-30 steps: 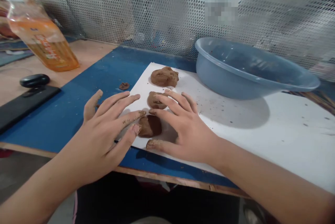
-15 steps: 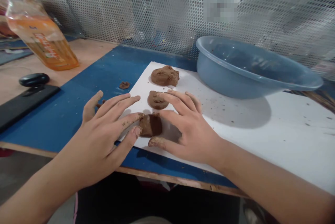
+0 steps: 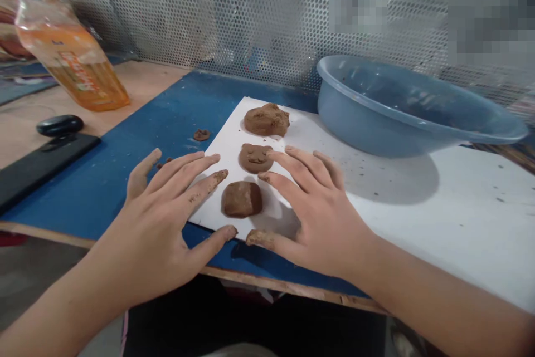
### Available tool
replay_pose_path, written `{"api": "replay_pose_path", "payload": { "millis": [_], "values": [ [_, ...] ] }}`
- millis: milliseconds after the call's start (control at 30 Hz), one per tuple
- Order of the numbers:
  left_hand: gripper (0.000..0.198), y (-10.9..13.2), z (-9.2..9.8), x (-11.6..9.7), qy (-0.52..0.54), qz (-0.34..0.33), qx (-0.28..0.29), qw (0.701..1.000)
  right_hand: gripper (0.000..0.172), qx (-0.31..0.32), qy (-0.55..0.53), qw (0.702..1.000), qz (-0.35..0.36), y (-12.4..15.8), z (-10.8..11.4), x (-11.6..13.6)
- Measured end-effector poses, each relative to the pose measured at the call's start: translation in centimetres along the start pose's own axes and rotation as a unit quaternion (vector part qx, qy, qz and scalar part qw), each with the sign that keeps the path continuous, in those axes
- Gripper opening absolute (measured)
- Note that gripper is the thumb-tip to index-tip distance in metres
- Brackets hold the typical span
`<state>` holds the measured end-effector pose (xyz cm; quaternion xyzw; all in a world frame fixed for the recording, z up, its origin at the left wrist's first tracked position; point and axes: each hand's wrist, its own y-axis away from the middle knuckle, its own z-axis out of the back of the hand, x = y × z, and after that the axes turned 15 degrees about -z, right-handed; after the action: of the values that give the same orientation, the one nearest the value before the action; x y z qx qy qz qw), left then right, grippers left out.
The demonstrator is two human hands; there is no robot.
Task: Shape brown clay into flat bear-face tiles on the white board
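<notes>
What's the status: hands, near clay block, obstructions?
Left hand and right hand open, spread either side. Clay block on white board, not gripped. Bear-faced clay piece just beyond, close to right hand; contact unclear.

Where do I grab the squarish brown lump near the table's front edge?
Probably by its left and right sides, coming from above: the squarish brown lump is low and rounded, lies flat on the white board, and the bear-faced piece sits close behind it.
</notes>
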<state>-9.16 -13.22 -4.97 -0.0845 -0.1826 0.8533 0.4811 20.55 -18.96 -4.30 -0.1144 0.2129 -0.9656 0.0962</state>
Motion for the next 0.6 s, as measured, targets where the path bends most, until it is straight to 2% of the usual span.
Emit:
{"api": "replay_pose_path", "payload": {
  "millis": [100, 167, 267, 367, 600],
  "values": [
    [0.072, 0.2, -0.1, -0.3, -0.027, 0.015, -0.015, 0.999, 0.069, -0.033, 0.030, 0.999, -0.002, 0.6, 0.1, 0.1],
    [0.070, -0.2, -0.1, -0.5, -0.039, 0.017, -0.029, 0.999, 0.066, -0.044, 0.029, 0.999, -0.010, 0.5, -0.1, 0.2],
    [0.062, -1.1, 0.1, -0.6, -0.031, 0.032, -0.043, 0.998, 0.064, -0.030, 0.022, 0.999, -0.027, -0.3, -0.6, 0.2],
    [0.062, -1.8, 0.1, -0.5, -0.027, 0.044, -0.055, 0.997, 0.062, -0.018, 0.013, 0.999, -0.036, -1.0, -0.7, 0.3],
    [0.058, -1.2, 0.0, -0.4, -0.038, 0.024, -0.064, 0.997, 0.059, -0.036, 0.011, 0.999, -0.027, -0.8, -0.6, 0.3]
  ]
}}
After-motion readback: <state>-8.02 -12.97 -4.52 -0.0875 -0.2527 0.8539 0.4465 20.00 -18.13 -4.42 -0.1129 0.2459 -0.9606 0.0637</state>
